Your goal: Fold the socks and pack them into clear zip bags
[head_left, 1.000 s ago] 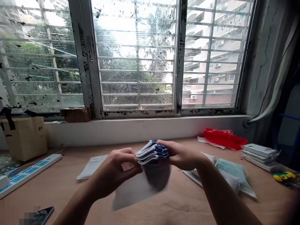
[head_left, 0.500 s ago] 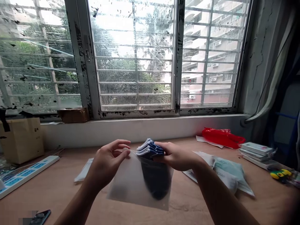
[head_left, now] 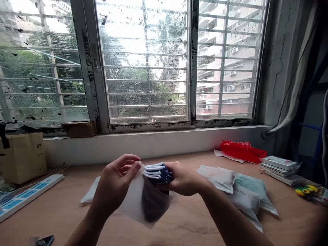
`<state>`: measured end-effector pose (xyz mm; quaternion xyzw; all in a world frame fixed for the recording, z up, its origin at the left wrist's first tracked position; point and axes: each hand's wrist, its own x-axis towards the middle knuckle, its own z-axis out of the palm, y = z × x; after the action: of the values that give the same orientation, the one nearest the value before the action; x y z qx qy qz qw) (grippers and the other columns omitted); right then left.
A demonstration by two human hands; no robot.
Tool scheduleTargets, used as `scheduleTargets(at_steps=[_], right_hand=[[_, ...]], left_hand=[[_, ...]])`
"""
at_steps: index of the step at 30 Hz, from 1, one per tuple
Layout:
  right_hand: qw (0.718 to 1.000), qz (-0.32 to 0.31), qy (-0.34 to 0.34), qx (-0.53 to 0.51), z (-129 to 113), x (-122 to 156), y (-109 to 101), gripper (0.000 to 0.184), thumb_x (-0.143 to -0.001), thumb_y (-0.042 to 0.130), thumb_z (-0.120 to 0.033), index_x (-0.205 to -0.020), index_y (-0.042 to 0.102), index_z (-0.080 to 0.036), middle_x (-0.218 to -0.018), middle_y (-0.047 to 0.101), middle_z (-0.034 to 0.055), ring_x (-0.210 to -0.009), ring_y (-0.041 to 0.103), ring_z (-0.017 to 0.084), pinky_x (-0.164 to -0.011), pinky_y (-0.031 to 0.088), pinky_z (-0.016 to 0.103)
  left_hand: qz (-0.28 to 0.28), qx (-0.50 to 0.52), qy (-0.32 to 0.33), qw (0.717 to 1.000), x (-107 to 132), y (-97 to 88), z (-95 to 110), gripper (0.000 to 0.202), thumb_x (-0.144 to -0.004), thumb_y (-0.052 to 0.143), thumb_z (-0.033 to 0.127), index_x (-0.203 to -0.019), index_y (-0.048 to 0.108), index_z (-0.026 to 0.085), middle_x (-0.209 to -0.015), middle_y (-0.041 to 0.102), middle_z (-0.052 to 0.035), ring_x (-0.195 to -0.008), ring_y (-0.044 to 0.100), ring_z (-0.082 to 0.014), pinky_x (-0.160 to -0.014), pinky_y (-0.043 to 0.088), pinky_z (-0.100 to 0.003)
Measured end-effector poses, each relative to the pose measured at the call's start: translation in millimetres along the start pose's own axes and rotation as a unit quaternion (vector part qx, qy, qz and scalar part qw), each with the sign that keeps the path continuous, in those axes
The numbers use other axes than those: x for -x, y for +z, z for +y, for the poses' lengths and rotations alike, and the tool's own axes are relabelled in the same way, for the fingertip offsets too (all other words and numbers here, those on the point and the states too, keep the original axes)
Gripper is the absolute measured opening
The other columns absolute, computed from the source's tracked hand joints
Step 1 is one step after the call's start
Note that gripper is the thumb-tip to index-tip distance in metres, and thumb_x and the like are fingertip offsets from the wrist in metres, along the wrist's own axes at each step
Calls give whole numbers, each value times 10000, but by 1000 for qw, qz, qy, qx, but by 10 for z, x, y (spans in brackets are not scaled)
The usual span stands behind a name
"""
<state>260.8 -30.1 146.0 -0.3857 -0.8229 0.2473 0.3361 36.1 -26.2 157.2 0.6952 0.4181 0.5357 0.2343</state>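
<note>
My left hand (head_left: 119, 177) is closed, pinching the upper edge of a frosted plastic bag (head_left: 132, 205) between thumb and fingers. A folded stack of socks (head_left: 156, 172), dark with blue and white ribbed cuffs, is partly inside that bag. Its dark lower part shows blurred through the plastic, while the cuffs stick out at the mouth. My right hand (head_left: 184, 179) is wrapped round the cuff end from the right, the thumb on top; some of its fingers are hidden behind the socks and bag.
Several filled plastic bags (head_left: 243, 194) lie on the wooden table at right, near a red plastic bag (head_left: 242, 151) and stacked white boxes (head_left: 280, 164). At left are another white packet (head_left: 91, 192), a power strip (head_left: 33, 194), a phone (head_left: 44, 241) and a cardboard box (head_left: 24, 157).
Socks and right hand have shifted left and slightly down, toward my left hand. The bag's lower end has swung and narrowed, now blurred by motion. Both hands keep their grip.
</note>
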Motion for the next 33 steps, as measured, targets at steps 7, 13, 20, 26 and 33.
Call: scheduleTargets(at_steps=[7,13,20,26,33], right_hand=[[978,78,-42,-187,62,-140,240,329,-683,798,-279,-970,692,-158,-880,688,8,-792,575,153,-739,456,253],[946,62,-69,-311,154,-198,319,306,-671,826,-286,-917,718,-140,-811,683,5,-751,565,140,-746,442,255],[946,37,6,-321,181,-188,279,298,-683,822,-322,-891,716,-138,-820,670,9,-762,557,139,-764,427,273],[939,24,32,-341,205,-176,274,392,-659,851,-312,-996,720,-160,-879,667,17,-800,568,145,-795,432,286],[936,21,-8,-352,237,-153,273,401,-692,816,-285,-1058,714,-155,-878,660,27,-775,559,130,-769,436,267]], left_hand=[[34,8,25,999,57,40,44,338,-771,717,484,-918,682,181,-806,758,-59,-771,725,-224,-628,543,-259],[18,8,3,1000,14,-12,28,418,-694,767,525,-923,721,179,-822,773,-69,-750,723,-230,-602,536,-246],[9,-22,-22,999,72,19,115,405,-746,685,584,-769,692,180,-632,718,-18,-464,551,-126,-414,353,-186],[-18,-28,-9,999,78,42,82,393,-787,643,573,-778,666,181,-614,677,-8,-466,532,-122,-416,349,-184],[-24,-9,-8,1000,103,86,34,363,-790,657,545,-805,663,182,-644,689,-8,-494,519,-117,-436,351,-185]])
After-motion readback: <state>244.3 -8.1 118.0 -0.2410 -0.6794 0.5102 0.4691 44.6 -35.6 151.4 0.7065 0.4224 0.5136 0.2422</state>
